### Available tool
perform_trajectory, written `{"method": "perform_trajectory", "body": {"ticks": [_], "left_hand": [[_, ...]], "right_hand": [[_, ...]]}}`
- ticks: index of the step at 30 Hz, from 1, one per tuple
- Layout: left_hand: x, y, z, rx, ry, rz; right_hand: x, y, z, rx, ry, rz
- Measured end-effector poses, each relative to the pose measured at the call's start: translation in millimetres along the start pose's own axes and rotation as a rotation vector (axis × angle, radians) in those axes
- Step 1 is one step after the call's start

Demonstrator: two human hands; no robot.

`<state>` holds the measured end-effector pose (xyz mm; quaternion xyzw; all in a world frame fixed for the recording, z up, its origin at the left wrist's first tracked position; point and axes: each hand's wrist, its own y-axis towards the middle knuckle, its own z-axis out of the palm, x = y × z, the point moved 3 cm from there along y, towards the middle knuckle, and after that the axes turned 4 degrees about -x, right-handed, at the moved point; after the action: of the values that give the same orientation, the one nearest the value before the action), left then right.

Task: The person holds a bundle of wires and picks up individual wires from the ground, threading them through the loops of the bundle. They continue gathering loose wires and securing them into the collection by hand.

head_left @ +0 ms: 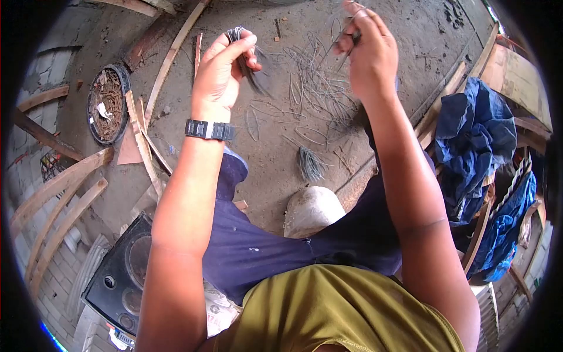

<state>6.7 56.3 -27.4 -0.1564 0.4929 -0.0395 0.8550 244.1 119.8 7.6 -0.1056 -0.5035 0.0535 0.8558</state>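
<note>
My left hand (220,73), with a dark watch on the wrist, is closed around a bundle of thin dark wires (253,79). The bundle's bent tops poke out above the thumb and its loose ends hang below, smeared by motion. To the right, apart from it, my right hand (375,61) is raised with its fingers curled in. A small dark thing shows between those fingers, too blurred to name. On the floor beneath both hands lie many loose wire pieces (319,88). Nearer to me rests another gathered wire bundle (311,164).
A round black basin (124,105) of rusty scraps stands at the left, among wooden strips (170,64). A black speaker (120,276) sits at lower left. Blue cloth (475,129) hangs over wood at the right. A whitish rounded object (315,210) is between my legs.
</note>
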Motion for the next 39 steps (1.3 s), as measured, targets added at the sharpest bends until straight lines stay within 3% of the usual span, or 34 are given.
{"method": "perform_trajectory", "body": {"ticks": [2,3,4,5,7,9,11,15,18,22,25,27,28,30,36,39], "left_hand": [[-6.2,2.5,2.5,-0.026,0.510,0.155],[-8.2,0.0,3.4,-0.026,0.510,0.157],[-10.4,-4.6,7.6,0.068,0.863,0.242],[-11.1,-7.8,12.7,0.165,1.214,0.325],[-8.6,-9.5,16.2,0.200,1.279,0.330],[-14.8,-17.6,29.3,0.183,1.402,0.523],[-14.3,-18.2,28.0,0.139,1.446,0.533],[-18.3,-15.6,20.7,0.059,1.468,0.501],[-24.1,-17.2,23.8,0.178,1.609,0.510],[-20.6,-17.3,21.0,0.146,1.503,0.506],[-24.7,-18.1,23.8,0.005,1.432,0.358],[-17.5,-8.9,16.3,0.132,0.775,0.178],[-13.6,-5.5,13.4,0.132,0.773,0.177],[-12.6,-3.8,16.6,0.138,0.347,0.155],[-11.0,-12.0,27.9,0.125,0.413,0.141],[3.8,-10.8,30.8,0.217,0.391,0.098]], "right_hand": [[8.0,6.6,-6.8,0.050,-0.130,-0.058],[12.5,8.3,-6.4,0.102,-0.261,-0.117],[12.0,6.7,-8.3,0.089,-0.521,-0.115],[12.1,4.9,-7.1,0.089,-0.521,-0.116],[5.5,0.2,-1.6,0.382,-1.069,-0.180],[-7.9,-2.6,-2.2,0.468,-1.075,-0.168],[-11.7,-11.5,0.0,0.505,-1.179,-0.318],[-4.0,-14.0,1.5,0.460,-1.225,-0.393],[2.5,-13.9,3.3,0.465,-1.279,-0.370],[2.3,-12.8,4.6,0.531,-1.159,-0.378],[-0.3,-11.5,4.9,0.546,-0.985,-0.321],[-1.8,-11.5,6.0,0.663,-1.073,-0.290],[-0.3,-12.4,4.8,0.663,-1.075,-0.288],[5.1,-17.7,9.3,0.688,-1.061,-0.168],[2.2,-30.7,15.9,0.926,-1.107,-0.201],[3.3,-31.0,22.2,0.827,-1.159,-0.242]]}}
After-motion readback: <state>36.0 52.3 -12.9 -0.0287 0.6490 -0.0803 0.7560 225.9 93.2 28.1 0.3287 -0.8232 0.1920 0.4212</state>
